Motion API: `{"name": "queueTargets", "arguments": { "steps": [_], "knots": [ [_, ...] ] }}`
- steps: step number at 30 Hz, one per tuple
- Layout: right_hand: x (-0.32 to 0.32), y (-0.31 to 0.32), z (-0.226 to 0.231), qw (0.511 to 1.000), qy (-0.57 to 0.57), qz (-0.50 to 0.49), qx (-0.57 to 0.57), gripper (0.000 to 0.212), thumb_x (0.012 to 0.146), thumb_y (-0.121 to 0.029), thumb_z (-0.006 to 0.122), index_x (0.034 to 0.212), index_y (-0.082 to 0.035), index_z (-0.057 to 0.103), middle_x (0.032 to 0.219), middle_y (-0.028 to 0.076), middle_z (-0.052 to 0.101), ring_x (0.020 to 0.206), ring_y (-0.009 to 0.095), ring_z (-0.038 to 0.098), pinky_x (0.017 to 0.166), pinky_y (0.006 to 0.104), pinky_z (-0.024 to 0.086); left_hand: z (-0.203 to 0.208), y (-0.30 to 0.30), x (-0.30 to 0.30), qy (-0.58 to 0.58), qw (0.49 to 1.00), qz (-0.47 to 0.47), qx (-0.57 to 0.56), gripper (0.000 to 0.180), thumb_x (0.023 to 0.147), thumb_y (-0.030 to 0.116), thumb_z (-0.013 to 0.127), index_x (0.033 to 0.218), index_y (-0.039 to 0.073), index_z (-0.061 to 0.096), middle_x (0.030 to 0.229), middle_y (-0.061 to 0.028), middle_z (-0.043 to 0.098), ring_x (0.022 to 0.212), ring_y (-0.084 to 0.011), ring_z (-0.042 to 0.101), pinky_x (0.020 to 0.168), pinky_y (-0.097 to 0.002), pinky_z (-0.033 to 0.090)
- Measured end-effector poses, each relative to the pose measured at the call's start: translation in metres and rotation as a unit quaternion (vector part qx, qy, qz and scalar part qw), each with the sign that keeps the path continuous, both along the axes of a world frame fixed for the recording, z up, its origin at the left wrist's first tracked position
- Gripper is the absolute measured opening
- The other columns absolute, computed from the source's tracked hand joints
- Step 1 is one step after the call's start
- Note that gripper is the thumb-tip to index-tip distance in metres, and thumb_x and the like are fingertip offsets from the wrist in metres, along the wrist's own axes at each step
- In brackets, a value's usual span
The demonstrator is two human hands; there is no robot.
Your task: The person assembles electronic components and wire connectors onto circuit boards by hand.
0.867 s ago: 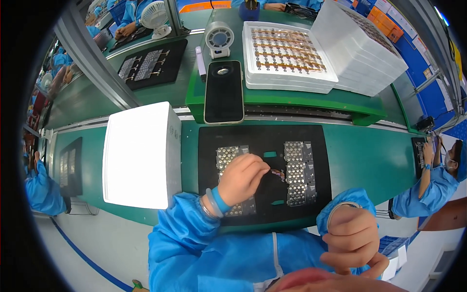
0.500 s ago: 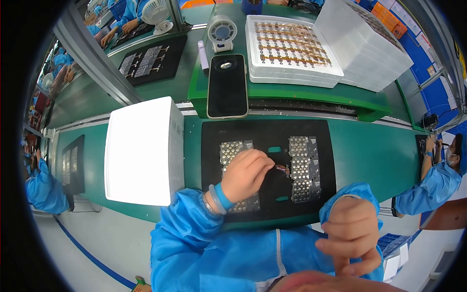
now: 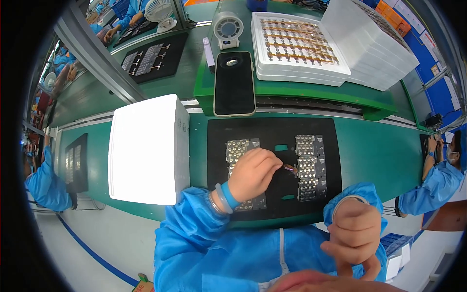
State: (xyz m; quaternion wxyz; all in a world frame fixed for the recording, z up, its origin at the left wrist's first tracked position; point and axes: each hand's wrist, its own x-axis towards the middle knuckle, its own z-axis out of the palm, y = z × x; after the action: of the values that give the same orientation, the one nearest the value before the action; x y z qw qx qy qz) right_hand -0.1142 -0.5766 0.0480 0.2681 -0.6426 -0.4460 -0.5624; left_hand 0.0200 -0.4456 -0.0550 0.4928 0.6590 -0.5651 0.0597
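Note:
My left hand (image 3: 254,174) reaches over a black mat (image 3: 272,204) with thumb and fingertips pinched together. At those fingertips is one end of a small coppery flex cable (image 3: 290,169), whose other end lies against the right-hand column of circuit boards (image 3: 307,168). These boards are dark and carry rows of round metal dots. A second board column (image 3: 238,147) is partly covered by my left hand. My right hand (image 3: 355,231) is raised close to my chest, off the mat, its fingers curled; whatever lies within them is hidden.
A white foam box (image 3: 143,151) stands left of the mat. Beyond the mat are a phone (image 3: 234,85), a small fan (image 3: 227,29) and a white foam tray (image 3: 301,75) bearing rows of flex cables. Stacked foam trays (image 3: 369,48) stand beside it. A co-worker (image 3: 433,180) sits far right.
The whole view has shifted slightly, so the bench appears a little further right. My left hand keeps its pinch beside the right board column. The right hand stays curled near my chest.

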Motion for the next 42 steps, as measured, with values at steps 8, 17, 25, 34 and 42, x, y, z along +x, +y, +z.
{"name": "queueTargets", "arguments": {
  "steps": [8,17,25,34,42],
  "knots": [
    [-0.006,-0.009,-0.001,0.995,-0.049,-0.073,-0.048,0.045,0.097,-0.045,0.038,0.131,-0.017,0.045,0.067,0.002,0.063,0.041,0.011,0.048,0.04,0.0239,0.036,0.005,0.003,0.004,0.0,1.0,0.006,0.002,0.014,0.074,0.0,0.067,0.087,0.003,0.061,0.083,-0.0104,0.058,0.076,-0.0296,0.058,0.066,-0.0374,0.047],
    [-0.012,-0.016,-0.002,0.992,0.021,-0.12,-0.037,0.046,0.098,-0.047,0.035,0.133,-0.018,0.044,0.068,0.001,0.061,0.044,0.011,0.048,0.043,0.0239,0.035,0.008,0.002,0.001,-0.034,0.999,0.007,-0.016,0.018,0.071,-0.003,0.068,0.087,0.002,0.063,0.08,-0.0102,0.059,0.071,-0.027,0.058,0.062,-0.0353,0.047],
    [-0.001,-0.006,-0.004,0.998,-0.014,-0.047,0.026,0.046,0.097,-0.042,0.043,0.133,-0.014,0.042,0.072,0.003,0.065,0.041,0.012,0.048,0.041,0.0252,0.038,0.003,0.004,-0.001,-0.031,0.999,0.004,0.013,0.016,0.073,-0.001,0.068,0.087,0.002,0.061,0.084,-0.0105,0.058,0.076,-0.0291,0.058,0.067,-0.0372,0.047],
    [0.035,0.018,0.006,0.582,0.641,0.466,0.183,0.092,0.088,-0.072,0.024,0.115,0.01,0.055,0.062,0.005,0.055,0.049,0.012,0.048,0.043,0.0258,0.038,0.002,0.002,0.0,0.004,1.0,-0.008,0.029,0.015,0.074,-0.001,0.066,0.087,0.003,0.063,0.084,-0.0109,0.059,0.077,-0.0293,0.058,0.068,-0.0377,0.048],
    [0.045,0.053,0.016,0.396,0.579,0.672,0.239,0.111,0.076,-0.081,-0.008,0.116,0.003,0.053,0.052,0.001,0.042,0.043,0.007,0.034,0.049,0.0191,0.028,0.005,0.0,-0.007,0.0,0.999,0.021,0.028,0.013,0.074,-0.003,0.067,0.085,0.002,0.063,0.082,-0.011,0.059,0.074,-0.0293,0.058,0.065,-0.0364,0.047]
  ]
}}
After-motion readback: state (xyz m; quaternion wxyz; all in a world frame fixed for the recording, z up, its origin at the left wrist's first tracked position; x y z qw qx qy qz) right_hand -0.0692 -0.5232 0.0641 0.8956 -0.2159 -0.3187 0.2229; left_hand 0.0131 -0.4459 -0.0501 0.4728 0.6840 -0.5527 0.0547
